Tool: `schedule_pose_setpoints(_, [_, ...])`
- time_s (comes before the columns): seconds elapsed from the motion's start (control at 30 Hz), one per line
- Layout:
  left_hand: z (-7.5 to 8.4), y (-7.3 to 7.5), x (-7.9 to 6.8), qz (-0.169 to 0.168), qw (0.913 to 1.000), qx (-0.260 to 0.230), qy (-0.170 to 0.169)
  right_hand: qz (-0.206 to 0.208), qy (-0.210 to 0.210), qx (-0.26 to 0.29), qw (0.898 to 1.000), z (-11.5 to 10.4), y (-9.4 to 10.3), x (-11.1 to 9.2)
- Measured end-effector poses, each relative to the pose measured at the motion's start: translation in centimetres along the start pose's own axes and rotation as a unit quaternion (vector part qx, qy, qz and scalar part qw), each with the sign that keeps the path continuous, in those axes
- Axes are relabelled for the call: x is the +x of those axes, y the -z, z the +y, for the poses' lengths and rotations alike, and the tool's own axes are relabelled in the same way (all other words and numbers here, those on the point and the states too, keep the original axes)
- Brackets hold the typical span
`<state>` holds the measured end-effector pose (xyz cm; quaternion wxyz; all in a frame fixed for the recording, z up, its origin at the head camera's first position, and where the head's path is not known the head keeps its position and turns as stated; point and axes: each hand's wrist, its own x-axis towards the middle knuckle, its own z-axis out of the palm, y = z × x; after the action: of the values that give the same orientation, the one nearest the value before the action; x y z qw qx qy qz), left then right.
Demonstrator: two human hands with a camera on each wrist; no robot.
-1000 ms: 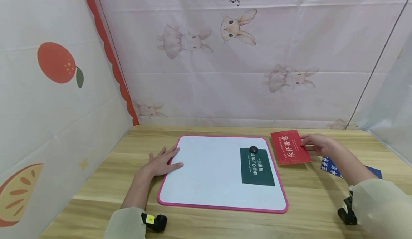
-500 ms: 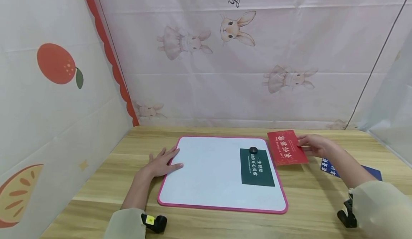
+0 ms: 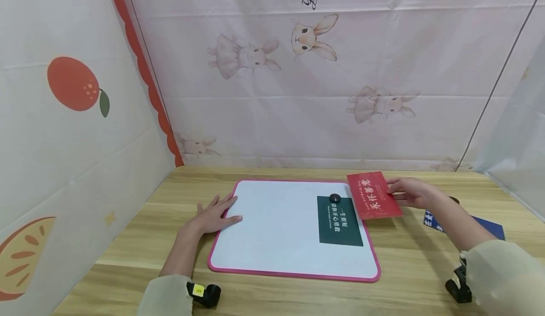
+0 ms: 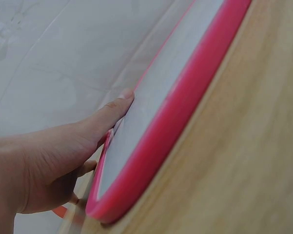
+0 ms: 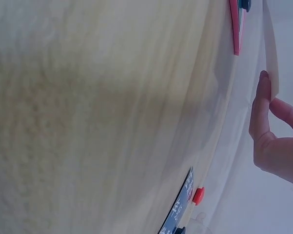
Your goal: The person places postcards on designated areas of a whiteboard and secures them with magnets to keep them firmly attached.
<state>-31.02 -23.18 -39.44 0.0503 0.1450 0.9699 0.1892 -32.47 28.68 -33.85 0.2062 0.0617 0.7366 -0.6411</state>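
Observation:
My right hand [image 3: 410, 193] pinches the right edge of a red card [image 3: 373, 195] with white lettering. In the right wrist view, this card [image 5: 271, 58] shows edge-on between thumb and fingers, raised off the table. The card overlaps the right rim of a pink-framed whiteboard [image 3: 272, 231] in the head view. A dark green card [image 3: 340, 231] lies on that board, with a round black magnet [image 3: 335, 198] at its top. With spread fingers, my left hand [image 3: 213, 215] rests on the board's left edge; its thumb [image 4: 119, 103] lies on the white surface.
A blue card [image 3: 489, 227] with white lettering lies at the right, partly hidden by my right forearm. Beside it, the right wrist view shows a red round piece [image 5: 199, 196] and a dark round piece [image 5: 180, 230]. Patterned sheets [image 3: 272, 131] hang behind the wooden table [image 3: 264, 297].
My right hand has carried the red card leftward, from beside the whiteboard to over its right rim. The left hand stays in place. A dark round thing now shows behind the right forearm.

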Motion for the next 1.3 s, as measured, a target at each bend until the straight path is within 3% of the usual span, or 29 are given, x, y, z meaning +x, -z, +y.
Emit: schedule_pose_setpoints(1.3, [0.0, 0.2, 0.0, -0.005, 1.0000, 0.005, 0.000, -0.035, 0.002, 0.022, 0.999, -1.1, -4.6, 0.0])
